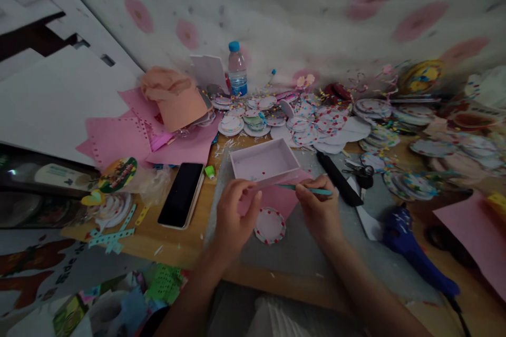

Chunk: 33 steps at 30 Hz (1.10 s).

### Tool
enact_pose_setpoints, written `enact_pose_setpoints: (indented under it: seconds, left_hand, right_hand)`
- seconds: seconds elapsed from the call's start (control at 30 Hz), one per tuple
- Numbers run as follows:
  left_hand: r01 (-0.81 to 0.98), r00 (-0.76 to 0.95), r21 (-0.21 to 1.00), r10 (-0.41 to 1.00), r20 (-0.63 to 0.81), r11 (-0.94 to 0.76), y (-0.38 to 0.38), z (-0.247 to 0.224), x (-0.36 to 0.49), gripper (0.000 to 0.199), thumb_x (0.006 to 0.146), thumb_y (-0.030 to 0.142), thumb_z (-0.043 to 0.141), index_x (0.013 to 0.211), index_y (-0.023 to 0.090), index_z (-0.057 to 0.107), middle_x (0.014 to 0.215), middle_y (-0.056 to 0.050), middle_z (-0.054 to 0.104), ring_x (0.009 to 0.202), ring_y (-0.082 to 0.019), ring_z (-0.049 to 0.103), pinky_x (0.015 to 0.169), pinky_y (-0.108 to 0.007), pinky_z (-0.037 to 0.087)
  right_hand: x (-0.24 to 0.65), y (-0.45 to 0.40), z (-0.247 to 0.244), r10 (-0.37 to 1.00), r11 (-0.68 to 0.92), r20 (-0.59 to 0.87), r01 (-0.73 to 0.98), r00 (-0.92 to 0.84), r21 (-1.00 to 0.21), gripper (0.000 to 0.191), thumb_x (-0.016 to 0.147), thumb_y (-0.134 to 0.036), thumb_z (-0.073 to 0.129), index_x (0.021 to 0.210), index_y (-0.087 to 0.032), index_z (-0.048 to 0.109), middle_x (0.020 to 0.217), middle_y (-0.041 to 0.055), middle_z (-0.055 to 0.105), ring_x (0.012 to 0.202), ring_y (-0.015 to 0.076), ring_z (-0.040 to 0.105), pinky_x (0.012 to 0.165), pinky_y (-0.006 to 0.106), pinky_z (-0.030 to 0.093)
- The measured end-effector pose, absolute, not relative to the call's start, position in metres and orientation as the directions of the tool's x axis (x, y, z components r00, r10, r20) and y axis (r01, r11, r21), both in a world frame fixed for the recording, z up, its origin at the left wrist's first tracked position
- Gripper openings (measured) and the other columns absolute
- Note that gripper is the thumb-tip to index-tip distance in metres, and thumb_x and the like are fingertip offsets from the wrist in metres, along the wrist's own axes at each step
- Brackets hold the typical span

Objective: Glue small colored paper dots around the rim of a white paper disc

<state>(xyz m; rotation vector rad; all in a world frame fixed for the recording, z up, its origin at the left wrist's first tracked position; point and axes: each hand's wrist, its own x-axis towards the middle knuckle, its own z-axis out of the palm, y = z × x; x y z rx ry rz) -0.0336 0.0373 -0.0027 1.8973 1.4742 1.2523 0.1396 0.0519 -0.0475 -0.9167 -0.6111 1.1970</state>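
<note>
My right hand (319, 211) pinches a thin teal stick-like tool (322, 191), its narrow end pointing left along the front of a shallow white box (272, 160). Red specks show inside the box. At the box's front left corner is my left hand (236, 210), thumb and forefinger apart; whether it touches the box I cannot tell. Under both hands lies a pink sheet (284, 199). Between my wrists rests a round white paper disc (270, 225) edged with red dots. A grey mat (292, 253) is beneath these things.
Left are a phone (181, 195), a small green object (210, 172) and pink paper (114, 139). A bottle (237, 71) stands behind stacks of decorated discs (304, 126). To the right are a black long-handled item (338, 178), keys (361, 171) and a blue glue gun (415, 253) with its cord.
</note>
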Motion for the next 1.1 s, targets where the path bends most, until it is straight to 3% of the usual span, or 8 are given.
enact_pose_setpoints:
  seconds: [0.13, 0.3, 0.57, 0.73, 1.1]
  left_hand:
    - [0.462, 0.087, 0.838, 0.955, 0.284, -0.291, 0.028, 0.002, -0.023, 0.008, 0.086, 0.019, 0.056, 0.092, 0.016, 0.061, 0.084, -0.004, 0.061, 0.073, -0.013, 0.054, 0.067, -0.025, 0.044]
    - [0.413, 0.045, 0.884, 0.974, 0.22, -0.219, 0.023, -0.002, -0.022, 0.008, 0.084, 0.019, 0.057, 0.088, 0.016, 0.064, 0.079, -0.002, 0.062, 0.07, -0.012, 0.055, 0.066, -0.024, 0.044]
    - [0.155, -0.076, 0.98, 0.99, -0.115, 0.125, 0.021, -0.006, -0.022, 0.013, 0.078, 0.027, 0.063, 0.08, 0.015, 0.067, 0.075, -0.003, 0.066, 0.071, -0.014, 0.06, 0.065, -0.023, 0.047]
    - [0.11, -0.097, 0.985, 0.988, -0.12, 0.13, 0.018, -0.003, -0.023, 0.012, 0.078, 0.028, 0.065, 0.08, 0.016, 0.068, 0.077, -0.003, 0.067, 0.072, -0.014, 0.06, 0.066, -0.022, 0.048]
    - [0.204, -0.04, 0.976, 0.997, -0.073, 0.079, 0.019, -0.001, -0.024, 0.013, 0.08, 0.028, 0.062, 0.079, 0.016, 0.068, 0.076, -0.004, 0.066, 0.068, -0.015, 0.059, 0.062, -0.024, 0.047]
  right_hand:
    - [0.136, 0.044, -0.048, 0.981, 0.125, 0.04, -0.467, 0.188, -0.875, 0.028, 0.066, -0.019, 0.078, 0.068, -0.021, 0.051, 0.064, -0.0055, 0.06, 0.06, 0.0087, 0.054, 0.057, 0.022, 0.042]
    - [0.136, 0.042, -0.052, 0.982, 0.168, 0.117, -0.415, 0.145, -0.894, 0.026, 0.068, -0.018, 0.077, 0.07, -0.022, 0.051, 0.067, -0.0047, 0.06, 0.062, 0.011, 0.056, 0.056, 0.024, 0.042]
    - [0.135, 0.04, -0.047, 0.988, 0.147, 0.105, -0.486, 0.113, -0.862, 0.024, 0.068, -0.016, 0.077, 0.071, -0.023, 0.053, 0.07, -0.0041, 0.064, 0.064, 0.0111, 0.058, 0.059, 0.025, 0.045]
    - [0.136, 0.042, -0.043, 0.99, 0.112, 0.047, -0.546, 0.132, -0.83, 0.025, 0.068, -0.019, 0.077, 0.069, -0.022, 0.052, 0.067, -0.0046, 0.062, 0.058, 0.0092, 0.054, 0.054, 0.022, 0.041]
    - [0.136, 0.042, -0.045, 0.992, 0.099, 0.052, -0.45, 0.116, -0.888, 0.027, 0.067, -0.02, 0.076, 0.068, -0.022, 0.05, 0.062, -0.0055, 0.056, 0.056, 0.0101, 0.051, 0.054, 0.024, 0.04]
